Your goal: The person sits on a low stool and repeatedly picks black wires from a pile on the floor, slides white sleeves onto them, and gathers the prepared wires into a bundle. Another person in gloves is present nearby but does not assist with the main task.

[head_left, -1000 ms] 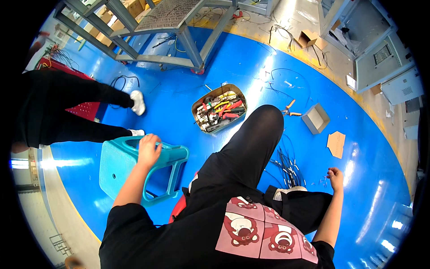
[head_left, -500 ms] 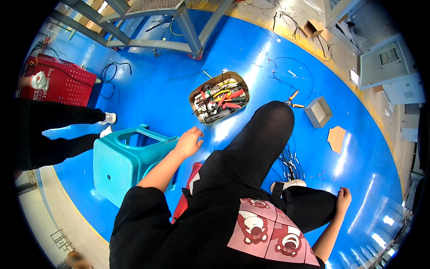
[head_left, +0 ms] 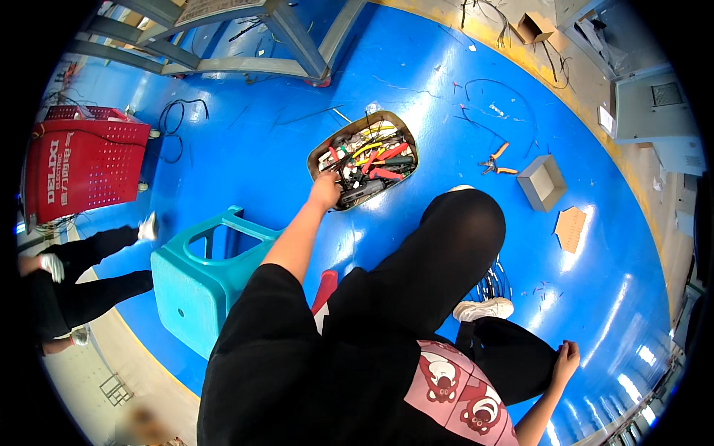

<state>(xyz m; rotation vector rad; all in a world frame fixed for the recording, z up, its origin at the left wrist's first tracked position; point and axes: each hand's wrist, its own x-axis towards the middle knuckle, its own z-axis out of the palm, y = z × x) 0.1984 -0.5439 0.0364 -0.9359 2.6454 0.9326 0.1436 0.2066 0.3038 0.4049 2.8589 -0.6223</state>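
Note:
My left hand [head_left: 325, 192] is at the near left rim of a metal tool bin [head_left: 413, 165] on the blue floor. Its fingers reach in among the tools, so I cannot see whether they grip anything. Red-handled pliers [head_left: 388, 154], yellow-handled tools, black tools and cables fill the bin. Beside my bent knee, my right hand [head_left: 567, 362] hangs with its fingers loosely curled, nothing visible in them. A bundle of black wires [head_left: 494, 284] lies by my white shoe [head_left: 483, 309].
A turquoise plastic stool [head_left: 186, 286] lies on its side at left. Orange-handled pliers [head_left: 498, 161], an open grey box [head_left: 543, 184] and a cardboard piece [head_left: 571, 229] lie at right. A red cart [head_left: 93, 163], a metal frame [head_left: 297, 44] and a person's legs [head_left: 111, 271] are beyond.
My left hand has moved forward from beside the stool into the bin. The right hand stays by the knee. The other person has shifted nearer along the left side, uncovering the red cart.

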